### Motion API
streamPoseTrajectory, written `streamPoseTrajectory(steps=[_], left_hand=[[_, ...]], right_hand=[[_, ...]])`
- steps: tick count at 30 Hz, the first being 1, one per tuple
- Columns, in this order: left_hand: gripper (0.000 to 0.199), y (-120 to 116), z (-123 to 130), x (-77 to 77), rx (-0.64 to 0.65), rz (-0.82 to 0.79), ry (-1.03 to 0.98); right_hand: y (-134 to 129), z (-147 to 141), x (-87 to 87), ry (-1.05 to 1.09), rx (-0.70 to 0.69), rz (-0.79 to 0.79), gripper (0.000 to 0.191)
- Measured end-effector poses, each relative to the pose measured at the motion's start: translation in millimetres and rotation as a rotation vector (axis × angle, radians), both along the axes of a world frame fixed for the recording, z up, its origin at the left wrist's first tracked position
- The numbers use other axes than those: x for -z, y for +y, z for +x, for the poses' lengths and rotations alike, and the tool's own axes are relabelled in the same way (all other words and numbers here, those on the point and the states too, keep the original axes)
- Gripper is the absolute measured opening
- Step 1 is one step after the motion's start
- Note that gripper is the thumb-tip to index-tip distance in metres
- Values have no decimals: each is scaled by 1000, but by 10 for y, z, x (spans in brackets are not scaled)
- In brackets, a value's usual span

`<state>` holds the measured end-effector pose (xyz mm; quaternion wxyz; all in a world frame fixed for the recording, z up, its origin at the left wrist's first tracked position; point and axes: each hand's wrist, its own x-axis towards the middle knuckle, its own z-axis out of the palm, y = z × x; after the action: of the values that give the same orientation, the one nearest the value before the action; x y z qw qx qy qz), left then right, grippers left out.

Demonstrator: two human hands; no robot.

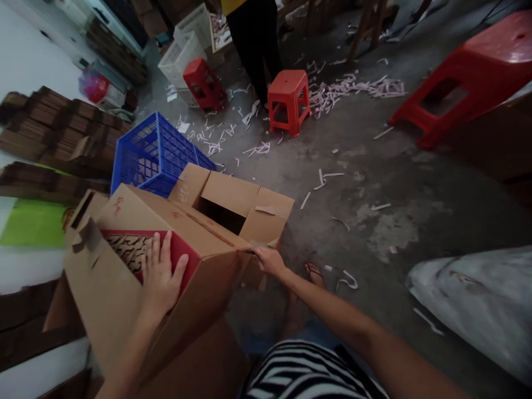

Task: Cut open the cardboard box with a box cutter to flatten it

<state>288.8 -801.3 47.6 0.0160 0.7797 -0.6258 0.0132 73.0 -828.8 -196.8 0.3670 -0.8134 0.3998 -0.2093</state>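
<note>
My left hand lies flat with spread fingers on a red panel with black printing, on the upper side of a big brown cardboard box. At the box's near right corner, my right hand is closed. A thin dark tip shows at its fingers against the cardboard edge; what it belongs to is hidden in the fist. Just beyond the right hand stands a second carton with its flaps folded out and a dark inside.
A blue plastic crate stands behind the cartons, with stacked flattened cardboard at left. Red stools and paper strips are on the floor. A person in dark trousers stands at the back. A whitish sack lies at right.
</note>
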Motion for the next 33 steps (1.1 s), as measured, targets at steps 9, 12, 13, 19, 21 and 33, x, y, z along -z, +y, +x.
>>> streamPoseTrajectory(steps=[9, 12, 13, 19, 21, 33], left_hand=[[61, -7, 12, 5, 5, 0, 3], [61, -7, 15, 2, 2, -1, 9], [61, -7, 17, 2, 3, -1, 12], [61, -12, 10, 3, -9, 4, 6], [61, -3, 4, 2, -1, 0, 0], [60, 16, 51, 38, 20, -10, 20]], right_hand=[[-107, 65, -131, -100, -27, -80, 31], [-134, 73, -136, -108, -25, -80, 27], [-149, 86, -139, -110, -40, -81, 25], [-260, 123, 66, -128, -103, -79, 26], [-265, 42, 240, -63, -59, 2, 25], [-206, 65, 72, -180, -92, -3, 30]])
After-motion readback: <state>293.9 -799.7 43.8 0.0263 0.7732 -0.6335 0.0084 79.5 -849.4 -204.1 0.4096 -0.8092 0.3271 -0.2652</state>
